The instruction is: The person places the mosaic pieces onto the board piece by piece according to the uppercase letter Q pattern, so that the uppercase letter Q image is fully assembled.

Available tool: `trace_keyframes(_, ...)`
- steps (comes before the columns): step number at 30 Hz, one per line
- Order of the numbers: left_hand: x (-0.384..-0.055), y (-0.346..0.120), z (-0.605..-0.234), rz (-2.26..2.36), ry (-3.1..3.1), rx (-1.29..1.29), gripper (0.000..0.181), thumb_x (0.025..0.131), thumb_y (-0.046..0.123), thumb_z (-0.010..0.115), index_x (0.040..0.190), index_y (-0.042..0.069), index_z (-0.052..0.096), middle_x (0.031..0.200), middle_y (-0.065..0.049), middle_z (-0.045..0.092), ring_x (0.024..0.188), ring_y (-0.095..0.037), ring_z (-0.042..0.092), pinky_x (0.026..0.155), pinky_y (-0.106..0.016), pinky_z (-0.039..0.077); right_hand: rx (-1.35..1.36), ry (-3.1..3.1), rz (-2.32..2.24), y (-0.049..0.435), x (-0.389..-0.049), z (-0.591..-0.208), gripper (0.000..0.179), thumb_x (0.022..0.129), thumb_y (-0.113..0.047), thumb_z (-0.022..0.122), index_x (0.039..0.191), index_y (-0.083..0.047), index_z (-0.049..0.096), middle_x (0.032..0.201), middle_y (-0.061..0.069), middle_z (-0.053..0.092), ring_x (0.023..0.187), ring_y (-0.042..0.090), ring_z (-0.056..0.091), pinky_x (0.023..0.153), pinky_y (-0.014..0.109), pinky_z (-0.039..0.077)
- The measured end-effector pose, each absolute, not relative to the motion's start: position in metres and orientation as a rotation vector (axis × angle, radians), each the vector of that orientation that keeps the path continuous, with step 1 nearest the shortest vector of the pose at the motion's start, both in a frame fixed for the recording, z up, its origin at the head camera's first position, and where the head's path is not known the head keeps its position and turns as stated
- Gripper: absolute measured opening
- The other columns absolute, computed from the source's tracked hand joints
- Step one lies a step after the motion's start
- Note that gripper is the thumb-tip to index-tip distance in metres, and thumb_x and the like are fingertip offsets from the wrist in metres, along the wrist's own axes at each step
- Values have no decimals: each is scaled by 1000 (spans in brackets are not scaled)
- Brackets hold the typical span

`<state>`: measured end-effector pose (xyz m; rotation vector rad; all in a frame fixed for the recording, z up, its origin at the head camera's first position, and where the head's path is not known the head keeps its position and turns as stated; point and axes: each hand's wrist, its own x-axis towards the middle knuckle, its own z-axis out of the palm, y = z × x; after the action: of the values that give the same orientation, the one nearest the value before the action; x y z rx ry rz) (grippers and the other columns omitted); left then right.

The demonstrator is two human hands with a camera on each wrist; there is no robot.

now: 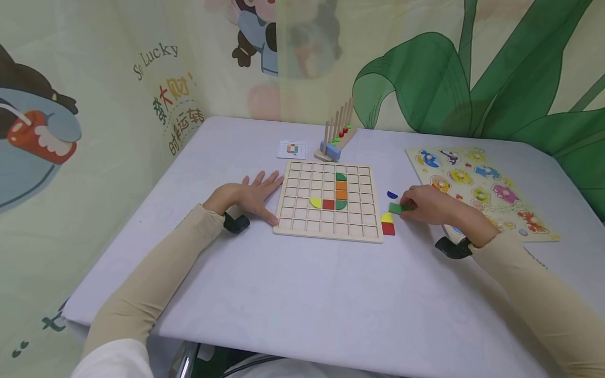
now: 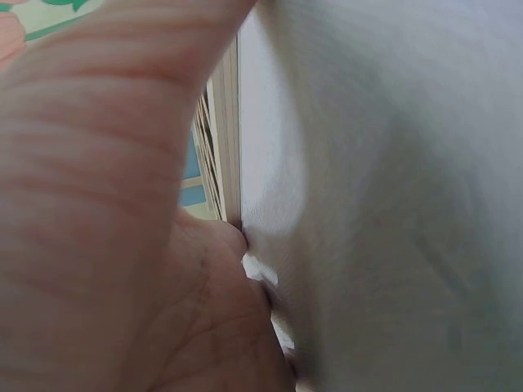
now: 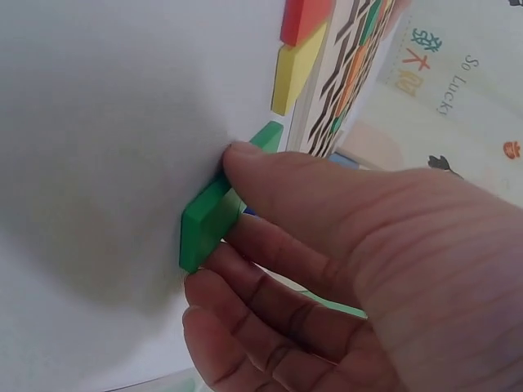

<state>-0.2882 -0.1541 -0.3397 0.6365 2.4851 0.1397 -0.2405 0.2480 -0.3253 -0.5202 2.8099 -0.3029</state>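
Right of board (image 1: 326, 236), green block (image 3: 211, 219) pinched by right hand (image 1: 429, 203); left edge touched by left hand (image 1: 250, 197), fingers outspread.

The right hand's (image 1: 427, 203) thumb covers the middle of the flat green block (image 3: 208, 224) — one piece or two, I can't tell. The hand and wrist hide part of the pale animal-puzzle board (image 1: 489, 186). The small white card's (image 1: 282, 149) coloured pattern is too tiny to make out — and the right beige fabric sleeve (image 1: 534, 294) is cut off.
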Motion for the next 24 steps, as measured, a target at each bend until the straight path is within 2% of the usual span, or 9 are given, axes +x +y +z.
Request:
trace_keyframes(9,-289,-155,-341,148,2484,648,123,79,60,71,156,12,-12,162,-13,-20,147,-40,-22,114,-65,-9,-505,2825,-287,247,-241,-328,31,87,-13,71,111,6,66,92,10,62,83,22,54,75,33,50)
trace_keyframes(19,-290,-155,-343,144,2484,638,125,78,63,70,156,14,-13,162,-11,-21,147,-38,-22,115,-63,-8,-456,2792,-346,253,-241,-326,41,87,-18,73,119,7,64,99,13,62,90,25,54,78,36,51)
trace_keyframes(24,-291,-155,-344,152,2488,641,125,77,63,71,156,13,-12,162,-12,-20,147,-39,-21,115,-64,-9,-475,2800,-344,253,-240,-326,37,88,-15,72,117,7,65,98,12,63,87,23,54,77,33,50)
